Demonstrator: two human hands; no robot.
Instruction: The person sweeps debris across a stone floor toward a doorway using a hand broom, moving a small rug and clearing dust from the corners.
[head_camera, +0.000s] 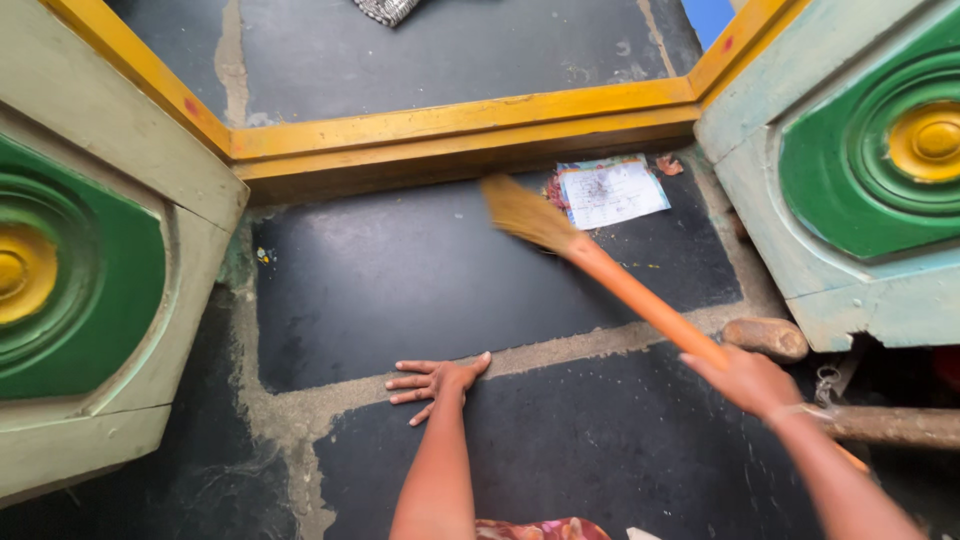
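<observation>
My right hand (745, 380) grips the orange handle of a short broom (600, 268). Its straw-coloured bristles (520, 212) reach toward the yellow door sill (450, 135), just left of a scrap of white paper (612, 192) lying on the dark stone floor (400, 280). My left hand (432, 381) lies flat on the floor with fingers spread, on a pale joint between slabs, holding nothing.
Two open door leaves, pale with green and yellow round carvings, stand at the left (90, 290) and right (860, 170). A brown stone-like lump (765, 337) and a wooden bar (890, 425) lie at the base of the right leaf. Small reddish litter (668, 165) sits near the paper.
</observation>
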